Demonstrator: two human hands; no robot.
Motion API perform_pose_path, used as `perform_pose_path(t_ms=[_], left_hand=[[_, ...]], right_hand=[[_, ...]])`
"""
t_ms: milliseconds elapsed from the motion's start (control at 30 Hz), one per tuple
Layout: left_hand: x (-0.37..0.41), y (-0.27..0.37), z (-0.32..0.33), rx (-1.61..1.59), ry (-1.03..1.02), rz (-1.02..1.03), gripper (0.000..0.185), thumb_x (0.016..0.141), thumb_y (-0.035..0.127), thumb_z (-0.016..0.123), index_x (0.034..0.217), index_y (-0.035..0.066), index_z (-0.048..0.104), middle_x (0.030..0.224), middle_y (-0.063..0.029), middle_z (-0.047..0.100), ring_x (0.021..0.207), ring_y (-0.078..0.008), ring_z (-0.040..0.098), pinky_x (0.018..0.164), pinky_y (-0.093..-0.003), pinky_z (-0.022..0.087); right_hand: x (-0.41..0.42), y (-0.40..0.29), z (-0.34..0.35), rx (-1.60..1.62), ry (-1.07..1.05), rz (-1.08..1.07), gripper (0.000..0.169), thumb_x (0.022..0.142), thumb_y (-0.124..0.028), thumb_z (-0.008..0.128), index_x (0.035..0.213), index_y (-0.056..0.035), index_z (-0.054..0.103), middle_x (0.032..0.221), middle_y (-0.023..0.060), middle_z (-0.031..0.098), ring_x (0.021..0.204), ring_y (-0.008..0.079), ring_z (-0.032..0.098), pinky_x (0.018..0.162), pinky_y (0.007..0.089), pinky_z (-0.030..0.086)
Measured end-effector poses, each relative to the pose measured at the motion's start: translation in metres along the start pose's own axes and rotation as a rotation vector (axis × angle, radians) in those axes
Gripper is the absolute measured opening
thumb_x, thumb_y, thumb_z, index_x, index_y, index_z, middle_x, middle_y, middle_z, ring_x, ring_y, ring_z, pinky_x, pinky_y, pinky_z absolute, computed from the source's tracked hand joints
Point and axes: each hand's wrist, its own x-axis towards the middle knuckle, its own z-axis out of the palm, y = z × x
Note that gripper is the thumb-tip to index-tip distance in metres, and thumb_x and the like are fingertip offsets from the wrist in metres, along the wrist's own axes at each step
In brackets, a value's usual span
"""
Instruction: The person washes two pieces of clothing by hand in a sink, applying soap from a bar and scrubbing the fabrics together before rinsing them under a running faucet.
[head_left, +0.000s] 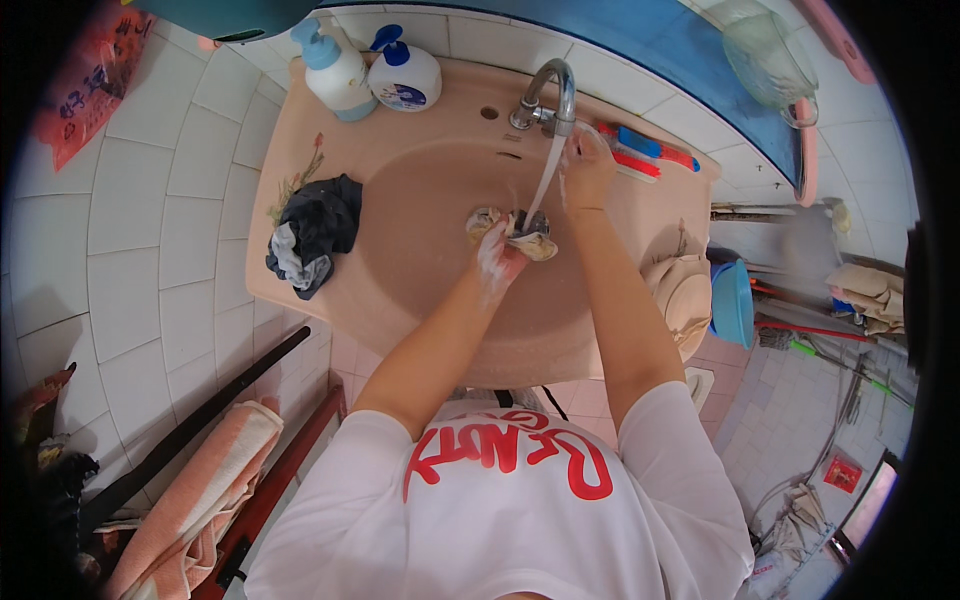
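Note:
My left hand (502, 255), streaked with suds, grips a bunched cream and dark cloth (534, 246) over the basin of a pink washbasin (420, 247). A stream of water (550, 176) falls from the chrome faucet (559, 82) onto this cloth. Suds also cover my right hand (588, 166), raised close beside the faucet on its right. Its fingers are bent, and whether they touch a faucet handle is hidden. On the basin's left ledge lies a crumpled dark grey cloth (322, 225) with a lighter grey part.
Two pump bottles, one with a light blue top (334, 75) and one with a dark blue pump (405, 75), stand at the back left. Brushes (645, 150) lie right of the faucet. Beige fabric (679, 292) hangs over the right edge, near a blue basin (731, 300).

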Motion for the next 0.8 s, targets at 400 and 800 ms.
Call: perform_pose_path(t_ms=[400, 800], left_hand=[[-0.010, 0.020, -0.008, -0.034, -0.034, -0.066, 0.035, 0.095, 0.032, 0.039, 0.112, 0.005, 0.053, 0.117, -0.0165, 0.056, 0.109, -0.0285, 0.053, 0.095, -0.0428, 0.041], [0.014, -0.002, -0.004, 0.228, 0.255, -0.111, 0.029, 0.096, 0.031, 0.042, 0.106, 0.008, 0.056, 0.105, -0.0075, 0.062, 0.095, -0.0210, 0.060, 0.080, -0.0355, 0.052]], right_hand=[[-0.103, 0.009, -0.003, 0.116, -0.606, 0.551, 0.025, 0.083, -0.023, 0.062, 0.095, -0.0019, 0.058, 0.087, 0.0167, 0.063, 0.083, 0.0315, 0.061, 0.071, 0.0367, 0.048], [-0.123, 0.034, 0.038, -0.201, -0.585, 0.344, 0.028, 0.083, -0.030, 0.061, 0.074, -0.0037, 0.057, 0.068, 0.0188, 0.058, 0.065, 0.0364, 0.059, 0.059, 0.0427, 0.045]])
